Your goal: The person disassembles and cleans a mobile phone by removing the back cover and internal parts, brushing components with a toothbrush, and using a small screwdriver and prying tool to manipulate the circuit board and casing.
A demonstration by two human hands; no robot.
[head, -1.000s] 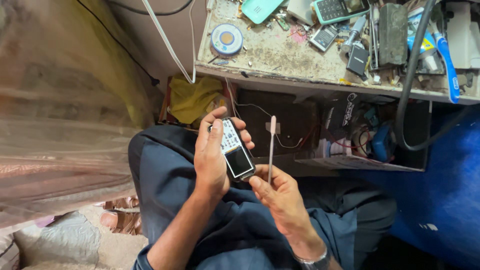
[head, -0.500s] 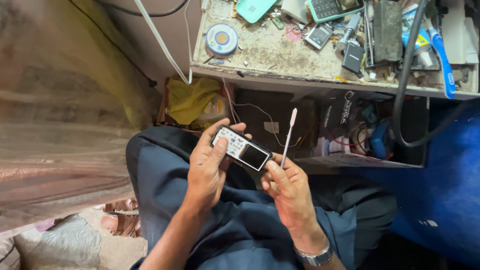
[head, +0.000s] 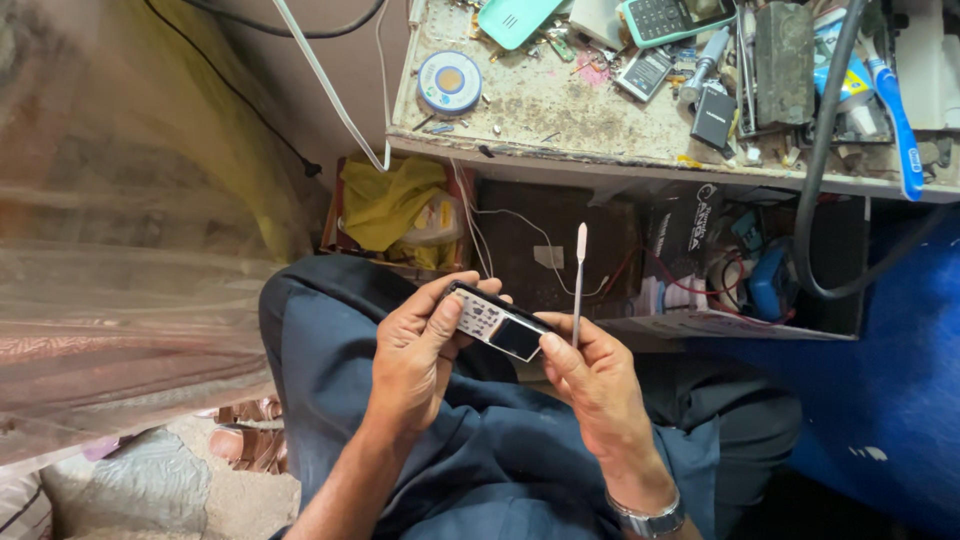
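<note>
Dark-cased and small, a keypad phone (head: 497,324) lies across the fingers of the left hand (head: 420,355), which is curled closed around its keypad end, the thumb laid over the keys and the fingertips wrapping the far edge. Its dark screen end points toward the right hand (head: 598,375), whose thumb tip presses against that end. The right hand is closed as well, pinching a thin pale pry tool (head: 578,275) between thumb and fingers; the tool stands nearly upright, its flat spatula tip rising above the hand, well clear of the phone. A metal wristwatch (head: 650,520) sits on the right wrist. Both hands hang over the person's lap in dark blue trousers (head: 330,340). Beyond the hands, a grimy workbench (head: 560,110) carries a round solder-wire tin (head: 449,82), a green-cased phone (head: 665,17) and a blue toothbrush (head: 896,110). Under the bench, just past the left hand, a yellow cloth (head: 385,200) is bundled in an open compartment, and thin wires trail behind the tool's tip.
</note>
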